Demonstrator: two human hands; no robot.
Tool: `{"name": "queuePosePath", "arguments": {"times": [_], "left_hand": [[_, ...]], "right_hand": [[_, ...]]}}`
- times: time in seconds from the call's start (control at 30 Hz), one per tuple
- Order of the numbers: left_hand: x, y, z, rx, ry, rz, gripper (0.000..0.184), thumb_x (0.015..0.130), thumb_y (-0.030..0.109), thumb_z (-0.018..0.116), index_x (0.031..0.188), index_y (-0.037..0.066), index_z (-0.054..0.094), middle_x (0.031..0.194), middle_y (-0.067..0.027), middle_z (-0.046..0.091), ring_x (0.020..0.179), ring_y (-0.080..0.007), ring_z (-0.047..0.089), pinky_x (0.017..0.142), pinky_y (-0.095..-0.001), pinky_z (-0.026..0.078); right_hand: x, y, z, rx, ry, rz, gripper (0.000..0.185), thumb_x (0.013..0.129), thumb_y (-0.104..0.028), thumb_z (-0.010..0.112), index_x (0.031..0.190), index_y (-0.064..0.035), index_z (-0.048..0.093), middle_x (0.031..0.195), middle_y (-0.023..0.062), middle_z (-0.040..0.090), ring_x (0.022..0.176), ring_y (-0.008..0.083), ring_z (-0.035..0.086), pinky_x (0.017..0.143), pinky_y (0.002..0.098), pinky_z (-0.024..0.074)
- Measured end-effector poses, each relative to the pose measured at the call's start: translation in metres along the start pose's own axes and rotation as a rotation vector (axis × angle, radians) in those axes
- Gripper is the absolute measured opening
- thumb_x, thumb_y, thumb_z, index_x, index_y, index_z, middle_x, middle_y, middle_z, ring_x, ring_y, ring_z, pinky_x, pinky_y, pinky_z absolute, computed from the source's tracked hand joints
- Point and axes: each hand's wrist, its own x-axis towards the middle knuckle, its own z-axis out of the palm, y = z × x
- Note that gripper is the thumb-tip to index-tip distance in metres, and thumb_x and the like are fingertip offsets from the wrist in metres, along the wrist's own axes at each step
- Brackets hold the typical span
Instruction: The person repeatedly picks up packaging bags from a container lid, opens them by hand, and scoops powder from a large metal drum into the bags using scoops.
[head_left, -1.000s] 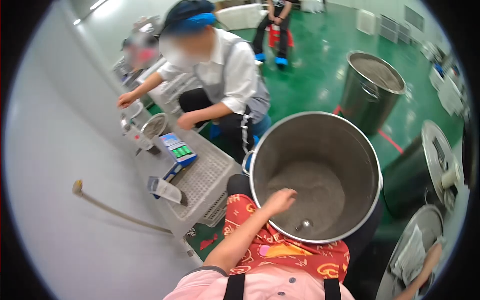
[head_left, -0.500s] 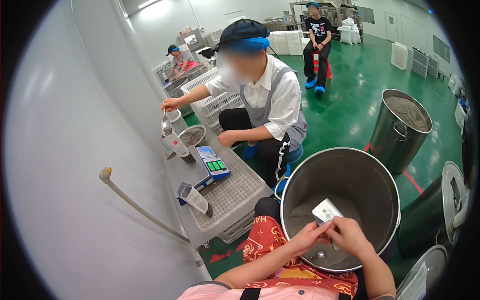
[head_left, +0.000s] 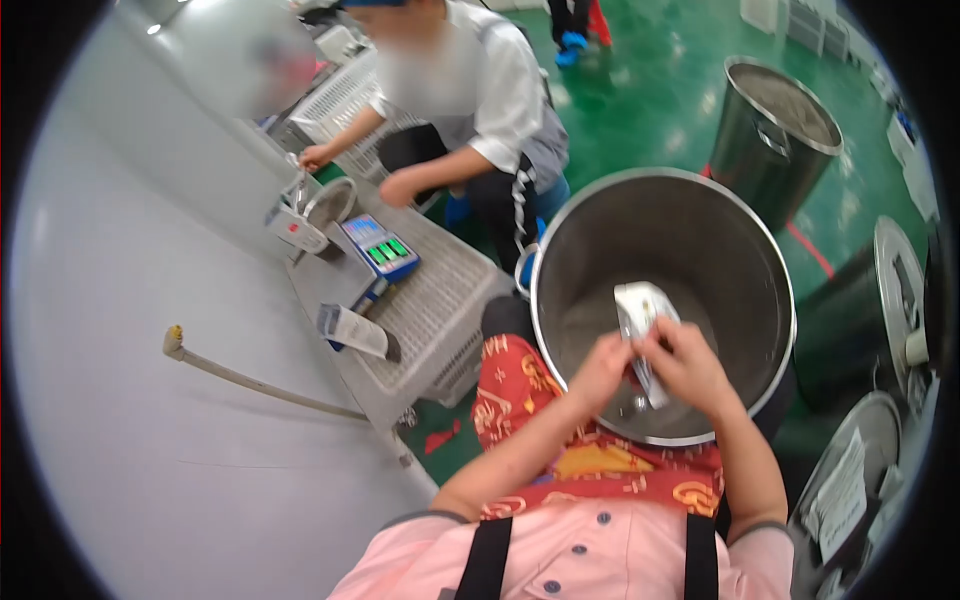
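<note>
A white pouch (head_left: 642, 303) with printing on it is held over the open mouth of a large steel drum (head_left: 783, 290). My left hand (head_left: 602, 370) pinches its left edge, and my right hand (head_left: 690, 365) grips it from the right. Both sets of fingers are closed close together on the pouch. Grey-brown powder (head_left: 583, 352) lies low in the drum. A shiny metal piece (head_left: 637, 404) shows just below my hands; its kind is unclear.
At left, a co-worker (head_left: 505, 100) sits holding a metal tool at a pouch (head_left: 297, 230) beside a bowl (head_left: 333, 203). A digital scale (head_left: 380, 248) and a filled pouch (head_left: 357, 331) rest nearby on a white crate (head_left: 455, 290). Another powder-filled drum (head_left: 765, 150) stands at right.
The view has tilted downward, so the scene sits higher in the picture. My hands have shifted slightly on the pouch, which is now more upright. The co-worker's pouch now sits lower beside the bowl.
</note>
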Motion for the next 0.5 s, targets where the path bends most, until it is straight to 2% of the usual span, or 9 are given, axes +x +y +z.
{"name": "queuePosePath", "arguments": {"times": [0.07, 0.13, 0.17, 0.27, 0.3, 0.4, 0.5], "left_hand": [[0.002, 0.013, 0.002, 0.229, 0.081, 0.083, 0.023, 0.091, 0.02, 0.044, 0.093, 0.001, 0.058, 0.076, -0.0027, 0.061, 0.068, -0.0128, 0.058, 0.061, -0.027, 0.046], [-0.001, 0.021, 0.009, 0.526, 0.195, 0.299, 0.022, 0.091, 0.016, 0.045, 0.089, -0.002, 0.057, 0.071, -0.0073, 0.06, 0.066, -0.0175, 0.06, 0.06, -0.0319, 0.046], [0.002, 0.019, 0.009, 0.611, 0.216, 0.441, 0.019, 0.089, 0.011, 0.045, 0.088, -0.004, 0.056, 0.072, -0.0157, 0.06, 0.068, -0.0277, 0.062, 0.06, -0.0359, 0.046], [-0.002, 0.026, 0.021, 0.916, 0.183, 0.52, 0.016, 0.087, 0.009, 0.045, 0.086, -0.002, 0.056, 0.075, -0.0209, 0.059, 0.069, -0.0358, 0.061, 0.059, -0.0376, 0.047], [-0.003, 0.028, 0.026, 0.845, 0.203, 0.495, 0.012, 0.085, 0.007, 0.047, 0.084, -0.002, 0.056, 0.073, -0.022, 0.058, 0.068, -0.0395, 0.058, 0.059, -0.0388, 0.046], [-0.003, 0.028, 0.025, 0.831, 0.21, 0.503, 0.014, 0.087, 0.009, 0.047, 0.082, -0.002, 0.054, 0.065, -0.0166, 0.056, 0.057, -0.0294, 0.058, 0.054, -0.0361, 0.044], [-0.002, 0.025, 0.017, 0.581, 0.167, 0.284, 0.02, 0.092, 0.013, 0.045, 0.083, -0.001, 0.055, 0.062, -0.0044, 0.053, 0.054, -0.0105, 0.048, 0.05, -0.0279, 0.039]], "right_hand": [[0.0, -0.001, 0.002, 0.202, 0.029, 0.081, 0.028, 0.085, -0.024, 0.061, 0.074, -0.0011, 0.05, 0.061, 0.0073, 0.053, 0.056, 0.0134, 0.05, 0.054, 0.03, 0.0417], [-0.001, 0.011, 0.012, 0.217, 0.141, 0.011, 0.03, 0.086, -0.028, 0.059, 0.079, -0.0007, 0.052, 0.063, 0.0059, 0.053, 0.058, 0.0119, 0.05, 0.054, 0.0296, 0.042], [-0.001, 0.015, 0.016, 0.223, 0.193, -0.033, 0.031, 0.087, -0.031, 0.058, 0.081, -0.0005, 0.053, 0.065, 0.0053, 0.054, 0.058, 0.0111, 0.05, 0.054, 0.0294, 0.0422], [-0.001, 0.011, 0.023, 0.2, 0.043, 0.106, 0.038, 0.09, -0.037, 0.051, 0.09, 0.0006, 0.054, 0.068, 0.0063, 0.054, 0.059, 0.0109, 0.051, 0.054, 0.0296, 0.0426], [-0.001, 0.002, 0.018, 0.297, -0.048, 0.165, 0.049, 0.092, -0.043, 0.045, 0.081, 0.0036, 0.054, 0.061, 0.0072, 0.052, 0.055, 0.0124, 0.05, 0.051, 0.0316, 0.041], [0.003, 0.003, 0.017, 0.194, -0.017, 0.203, 0.056, 0.093, -0.042, 0.042, 0.069, 0.0062, 0.054, 0.052, 0.0105, 0.048, 0.048, 0.0149, 0.048, 0.048, 0.0339, 0.0383], [0.006, 0.008, 0.016, 0.107, 0.078, 0.126, 0.059, 0.095, -0.038, 0.039, 0.061, 0.0072, 0.052, 0.045, 0.0144, 0.044, 0.045, 0.0163, 0.047, 0.047, 0.0356, 0.0371]]}}
